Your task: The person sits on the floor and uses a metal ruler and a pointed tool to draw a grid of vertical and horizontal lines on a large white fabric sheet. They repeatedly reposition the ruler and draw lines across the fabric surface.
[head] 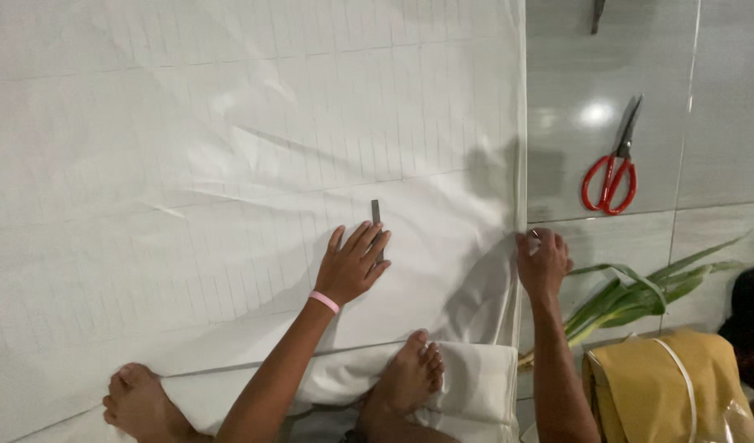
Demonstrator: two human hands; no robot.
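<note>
The left hand (354, 265) lies flat with fingers spread on the white cloth (229, 164), over a small grey strip (376, 215). The right hand (543, 262) pinches the cloth's edge, near red scissors (610, 176).

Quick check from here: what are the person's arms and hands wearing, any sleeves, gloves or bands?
Both arms are bare, with no sleeves showing in view. The left hand has no glove; a thin pink band circles its wrist. The right hand is also ungloved, with no band or watch visible.
</note>
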